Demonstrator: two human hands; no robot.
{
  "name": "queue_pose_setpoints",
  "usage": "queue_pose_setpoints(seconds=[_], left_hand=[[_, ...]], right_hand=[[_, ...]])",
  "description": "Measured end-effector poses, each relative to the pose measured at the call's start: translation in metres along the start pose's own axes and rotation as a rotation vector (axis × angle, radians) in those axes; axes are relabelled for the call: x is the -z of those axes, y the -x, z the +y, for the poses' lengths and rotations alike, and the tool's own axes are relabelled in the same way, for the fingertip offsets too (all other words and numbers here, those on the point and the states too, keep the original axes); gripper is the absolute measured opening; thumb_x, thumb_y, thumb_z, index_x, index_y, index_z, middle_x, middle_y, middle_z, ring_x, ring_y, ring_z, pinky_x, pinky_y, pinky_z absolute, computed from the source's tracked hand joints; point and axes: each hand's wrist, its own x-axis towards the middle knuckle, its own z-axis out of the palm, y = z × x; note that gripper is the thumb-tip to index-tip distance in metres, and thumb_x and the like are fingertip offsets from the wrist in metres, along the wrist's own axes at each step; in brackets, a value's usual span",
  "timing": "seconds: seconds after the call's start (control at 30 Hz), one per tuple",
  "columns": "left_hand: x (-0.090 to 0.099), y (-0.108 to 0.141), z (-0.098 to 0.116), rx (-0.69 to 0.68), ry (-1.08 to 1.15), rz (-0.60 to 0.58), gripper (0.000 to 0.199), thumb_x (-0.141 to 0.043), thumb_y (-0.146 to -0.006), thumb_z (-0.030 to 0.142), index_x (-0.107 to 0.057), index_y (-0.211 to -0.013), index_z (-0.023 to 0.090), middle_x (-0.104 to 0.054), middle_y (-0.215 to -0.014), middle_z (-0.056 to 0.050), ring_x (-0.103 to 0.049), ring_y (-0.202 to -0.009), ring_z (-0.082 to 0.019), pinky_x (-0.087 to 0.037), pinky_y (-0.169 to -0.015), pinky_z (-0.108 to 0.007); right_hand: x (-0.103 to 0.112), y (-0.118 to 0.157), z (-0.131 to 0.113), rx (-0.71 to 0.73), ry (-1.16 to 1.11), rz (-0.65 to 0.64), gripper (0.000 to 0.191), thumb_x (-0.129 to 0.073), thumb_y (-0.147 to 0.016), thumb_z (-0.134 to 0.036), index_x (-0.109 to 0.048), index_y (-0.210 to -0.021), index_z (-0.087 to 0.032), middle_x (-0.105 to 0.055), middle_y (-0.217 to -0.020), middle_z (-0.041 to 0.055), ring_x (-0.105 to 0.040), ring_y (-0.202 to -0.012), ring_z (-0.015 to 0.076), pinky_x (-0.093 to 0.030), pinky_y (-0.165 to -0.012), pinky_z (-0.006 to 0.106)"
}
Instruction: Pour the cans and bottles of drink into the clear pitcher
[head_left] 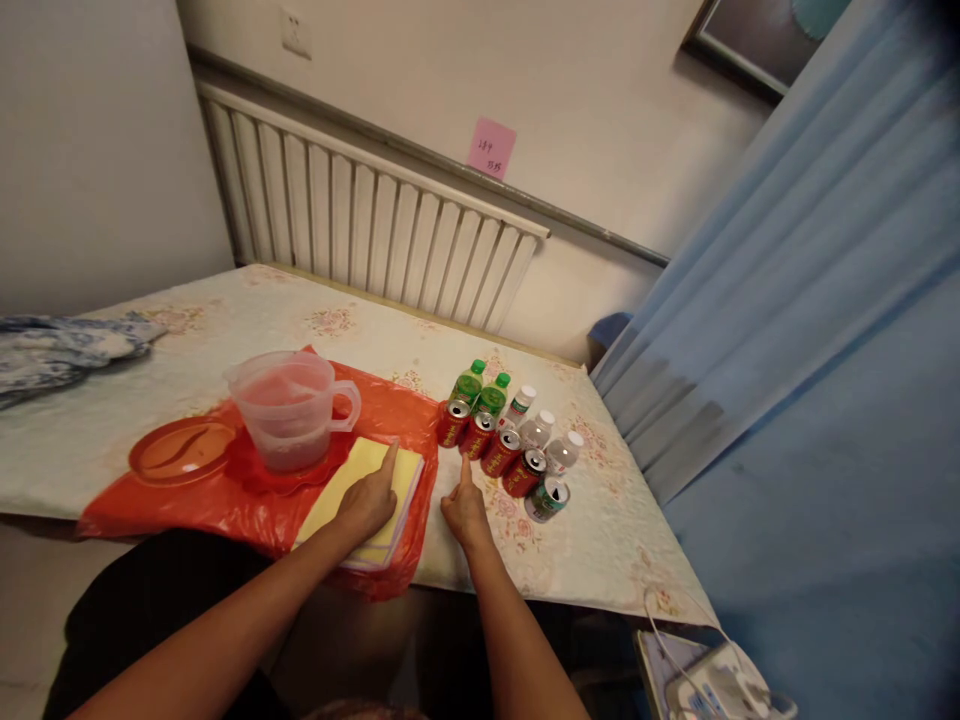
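Note:
My left hand [369,503] is over a stack of yellow cloths [364,463], its index finger stretched out and the other fingers curled. Whether it touches the cloth is unclear. Pointing forward with its index finger, my right hand [463,508] is just in front of a row of red drink cans [499,455]; it holds nothing. A green-and-white can [548,500] ends that row on the right. Behind the cans stand two green bottles [493,396] and three clear bottles with white caps [564,454].
Left of the cloths, a clear plastic jug [289,415] stands on a red plastic bag [251,520], with an orange-red lid [180,450] beside it. Bunched patterned fabric [67,350] lies far left. A blue curtain [772,300], a radiator [375,220] and a power strip [724,680] surround the table.

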Motion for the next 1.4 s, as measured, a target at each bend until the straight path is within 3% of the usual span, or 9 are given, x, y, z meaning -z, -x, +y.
queue_pose_setpoints(seconds=[0.3, 0.47, 0.63, 0.7, 0.77, 0.87, 0.97, 1.1, 1.4], left_hand=[[-0.003, 0.000, 0.004, 0.000, -0.009, 0.003, 0.088, -0.043, -0.087, 0.015, 0.004, -0.161, 0.013, -0.076, -0.103, -0.015, -0.074, -0.100, -0.027, -0.050, -0.082, -0.034], [-0.005, 0.000, -0.002, -0.033, 0.021, 0.015, 0.075, -0.042, -0.091, 0.019, -0.014, -0.160, 0.011, -0.075, -0.108, -0.017, -0.073, -0.102, -0.030, -0.051, -0.085, -0.037], [-0.019, -0.011, -0.030, -0.169, 0.057, 0.138, 0.050, -0.039, -0.096, 0.026, -0.045, -0.143, 0.011, -0.063, -0.136, -0.017, -0.065, -0.119, -0.026, -0.049, -0.102, -0.036], [-0.027, -0.016, -0.043, -0.195, 0.028, 0.193, 0.043, -0.038, -0.097, 0.027, -0.052, -0.135, 0.012, -0.065, -0.130, -0.016, -0.064, -0.117, -0.026, -0.049, -0.103, -0.037], [-0.035, -0.021, -0.055, -0.214, -0.016, 0.240, 0.039, -0.037, -0.098, 0.028, -0.055, -0.129, 0.013, -0.067, -0.121, -0.016, -0.064, -0.114, -0.027, -0.049, -0.102, -0.039], [-0.043, -0.025, -0.067, -0.281, -0.074, 0.276, 0.034, -0.036, -0.098, 0.026, -0.060, -0.119, 0.014, -0.068, -0.111, -0.015, -0.064, -0.109, -0.027, -0.048, -0.102, -0.040], [-0.047, -0.025, -0.072, -0.324, -0.087, 0.297, 0.029, -0.038, -0.098, 0.026, -0.062, -0.111, 0.017, -0.068, -0.105, -0.013, -0.064, -0.103, -0.026, -0.049, -0.098, -0.039], [-0.048, -0.025, -0.072, -0.358, -0.073, 0.338, 0.030, -0.037, -0.099, 0.027, -0.063, -0.111, 0.016, -0.067, -0.104, -0.013, -0.064, -0.101, -0.027, -0.050, -0.094, -0.041], [-0.055, -0.028, -0.078, -0.364, -0.144, 0.348, 0.033, -0.035, -0.101, 0.027, -0.061, -0.117, 0.014, -0.067, -0.106, -0.013, -0.063, -0.101, -0.028, -0.048, -0.093, -0.041]], right_hand=[[0.005, 0.002, 0.003, 0.039, -0.015, 0.004, 0.093, -0.055, -0.068, -0.003, -0.034, -0.158, -0.014, -0.061, -0.062, -0.0032, -0.060, -0.061, 0.0194, -0.047, -0.064, 0.027], [0.022, 0.016, 0.017, 0.088, -0.120, -0.002, 0.080, -0.057, -0.073, -0.010, -0.045, -0.151, -0.017, -0.061, -0.067, -0.0041, -0.059, -0.063, 0.0170, -0.046, -0.066, 0.025], [0.069, 0.038, 0.070, -0.063, -0.139, 0.498, 0.048, -0.050, -0.084, -0.031, -0.065, -0.124, -0.010, -0.067, -0.078, 0.0042, -0.060, -0.068, 0.0188, -0.049, -0.070, 0.030], [0.092, 0.041, 0.097, -0.172, -0.108, 0.697, 0.052, -0.052, -0.081, -0.038, -0.064, -0.122, -0.009, -0.069, -0.088, 0.0092, -0.061, -0.073, 0.0204, -0.050, -0.074, 0.032], [0.111, 0.039, 0.123, -0.221, -0.082, 0.777, 0.062, -0.056, -0.076, -0.043, -0.059, -0.129, -0.009, -0.070, -0.106, 0.0152, -0.063, -0.083, 0.0220, -0.051, -0.077, 0.034], [0.125, 0.028, 0.151, -0.216, -0.169, 0.652, 0.081, -0.062, -0.067, -0.043, -0.050, -0.141, -0.012, -0.062, -0.133, 0.0219, -0.064, -0.110, 0.0273, -0.052, -0.086, 0.035], [0.122, 0.016, 0.161, -0.205, -0.298, 0.526, 0.088, -0.066, -0.062, -0.042, -0.047, -0.143, -0.013, -0.060, -0.139, 0.0219, -0.060, -0.123, 0.0298, -0.052, -0.094, 0.038], [0.113, 0.008, 0.160, -0.147, -0.405, 0.456, 0.081, -0.068, -0.061, -0.038, -0.053, -0.137, -0.015, -0.066, -0.132, 0.0155, -0.066, -0.115, 0.0265, -0.053, -0.095, 0.037], [0.109, 0.014, 0.157, -0.202, -0.184, 0.491, 0.083, -0.077, -0.055, -0.041, -0.061, -0.132, -0.013, -0.069, -0.123, 0.0158, -0.065, -0.103, 0.0286, -0.053, -0.090, 0.039]])
